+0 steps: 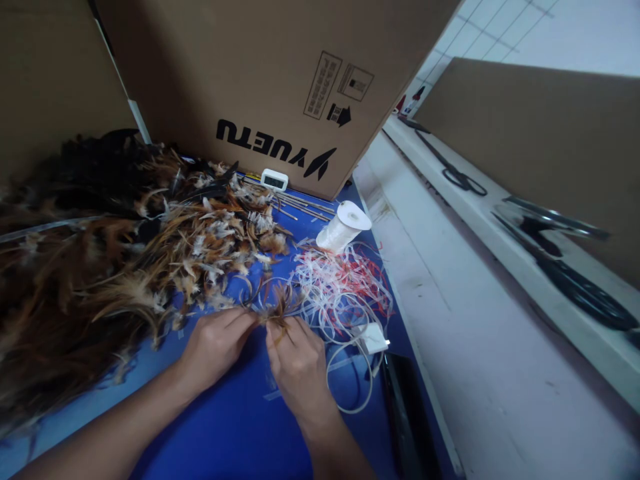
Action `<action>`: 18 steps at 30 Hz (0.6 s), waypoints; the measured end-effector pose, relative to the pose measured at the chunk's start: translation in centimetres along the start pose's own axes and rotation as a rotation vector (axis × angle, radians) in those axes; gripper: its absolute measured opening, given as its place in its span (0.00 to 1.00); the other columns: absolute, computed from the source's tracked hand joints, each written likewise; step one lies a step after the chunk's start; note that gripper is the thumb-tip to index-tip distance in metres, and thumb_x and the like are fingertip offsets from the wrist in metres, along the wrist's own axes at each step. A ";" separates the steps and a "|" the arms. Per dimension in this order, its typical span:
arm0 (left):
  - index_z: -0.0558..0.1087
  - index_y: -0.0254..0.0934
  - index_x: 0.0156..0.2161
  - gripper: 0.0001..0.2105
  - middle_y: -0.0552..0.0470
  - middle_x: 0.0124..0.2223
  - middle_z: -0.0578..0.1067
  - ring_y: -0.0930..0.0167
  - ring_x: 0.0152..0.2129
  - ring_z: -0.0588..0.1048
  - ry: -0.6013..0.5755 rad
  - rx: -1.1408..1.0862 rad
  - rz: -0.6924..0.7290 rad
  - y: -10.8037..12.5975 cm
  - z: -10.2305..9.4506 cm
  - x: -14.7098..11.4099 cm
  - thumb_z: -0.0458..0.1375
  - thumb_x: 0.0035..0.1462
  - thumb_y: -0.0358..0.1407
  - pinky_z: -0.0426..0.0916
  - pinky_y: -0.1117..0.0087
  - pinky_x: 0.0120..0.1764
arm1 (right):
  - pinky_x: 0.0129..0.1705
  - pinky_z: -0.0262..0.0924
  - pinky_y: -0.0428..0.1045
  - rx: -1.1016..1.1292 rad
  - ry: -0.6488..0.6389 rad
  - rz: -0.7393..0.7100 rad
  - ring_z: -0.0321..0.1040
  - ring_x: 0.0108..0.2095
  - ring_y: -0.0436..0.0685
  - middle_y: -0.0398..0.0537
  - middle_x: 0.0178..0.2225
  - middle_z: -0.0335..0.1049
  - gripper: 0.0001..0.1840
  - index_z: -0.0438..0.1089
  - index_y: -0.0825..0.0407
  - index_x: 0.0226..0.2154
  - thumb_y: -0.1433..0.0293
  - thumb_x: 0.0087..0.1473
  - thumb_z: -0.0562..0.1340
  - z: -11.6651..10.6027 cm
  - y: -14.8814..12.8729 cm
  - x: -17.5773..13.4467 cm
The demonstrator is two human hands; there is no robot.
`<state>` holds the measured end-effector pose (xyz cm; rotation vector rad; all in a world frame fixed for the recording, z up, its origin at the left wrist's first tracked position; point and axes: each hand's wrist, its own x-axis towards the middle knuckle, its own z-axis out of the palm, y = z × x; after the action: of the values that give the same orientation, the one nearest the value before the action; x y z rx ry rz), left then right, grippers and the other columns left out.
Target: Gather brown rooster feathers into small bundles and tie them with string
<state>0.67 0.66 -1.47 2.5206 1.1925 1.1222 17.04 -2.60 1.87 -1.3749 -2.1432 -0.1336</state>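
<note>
Both my hands meet over the blue table (pixel 220 433), fingers closed on a small bunch of brown feathers (pixel 283 303). My left hand (pixel 217 343) pinches the bunch from the left, with its fingertips at the base. From the right, my right hand (pixel 297 353) grips it between thumb and fingers, the tips fanning out above. A large pile of brown, black and whitish feathers (pixel 190 240) spreads beyond my left hand. Beyond my right hand lies a tangle of white and red strands (pixel 345 287), with a white spool (pixel 343 230) standing by it.
A large cardboard box (pixel 240 73) stands at the back, with a small white digital display (pixel 274 179) before it. A white charger (pixel 373 338) with its cable and a dark phone-like object (pixel 407 407) lie at right. Scissors (pixel 463 180) and black-handled tools (pixel 585 290) rest on the ledge.
</note>
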 end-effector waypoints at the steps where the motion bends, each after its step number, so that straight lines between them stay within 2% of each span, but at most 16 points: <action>1: 0.73 0.36 0.34 0.08 0.50 0.31 0.77 0.72 0.26 0.75 0.000 0.008 0.002 0.0 0.0 0.0 0.52 0.62 0.28 0.70 0.73 0.32 | 0.33 0.62 0.50 0.004 0.004 -0.004 0.65 0.29 0.55 0.49 0.26 0.69 0.11 0.71 0.54 0.29 0.78 0.59 0.55 0.0 0.0 0.0; 7: 0.73 0.36 0.34 0.09 0.51 0.29 0.75 0.74 0.25 0.74 0.006 -0.061 -0.028 -0.3 -0.1 0.0 0.51 0.63 0.29 0.68 0.75 0.30 | 0.34 0.64 0.49 0.044 0.064 0.008 0.67 0.30 0.54 0.49 0.27 0.70 0.08 0.71 0.55 0.34 0.78 0.59 0.56 0.2 0.0 -0.1; 11: 0.74 0.35 0.34 0.07 0.53 0.26 0.73 0.75 0.23 0.73 0.027 -0.218 -0.140 -0.5 -0.4 0.5 0.53 0.62 0.31 0.66 0.77 0.28 | 0.37 0.65 0.49 0.155 0.148 0.040 0.69 0.32 0.53 0.48 0.29 0.71 0.06 0.70 0.54 0.37 0.77 0.58 0.59 -0.1 0.1 -0.2; 15: 0.75 0.36 0.33 0.06 0.55 0.25 0.74 0.75 0.22 0.73 0.034 -0.338 -0.234 -0.8 -0.6 1.1 0.57 0.59 0.33 0.66 0.77 0.28 | 0.34 0.66 0.48 0.281 0.304 -0.025 0.69 0.29 0.51 0.46 0.27 0.72 0.09 0.70 0.52 0.38 0.79 0.54 0.62 -0.7 0.0 -0.1; 18: 0.76 0.37 0.32 0.06 0.56 0.24 0.73 0.76 0.20 0.72 0.016 -0.445 -0.297 -1.0 -0.6 1.1 0.57 0.59 0.33 0.66 0.78 0.27 | 0.33 0.68 0.48 0.322 0.349 -0.100 0.69 0.28 0.51 0.45 0.27 0.73 0.10 0.70 0.52 0.37 0.79 0.52 0.63 -1.3 -0.3 -0.1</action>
<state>0.13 2.03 -0.80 1.9394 1.1228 1.1751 17.36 -3.27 2.92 -0.9805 -1.8451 -0.0576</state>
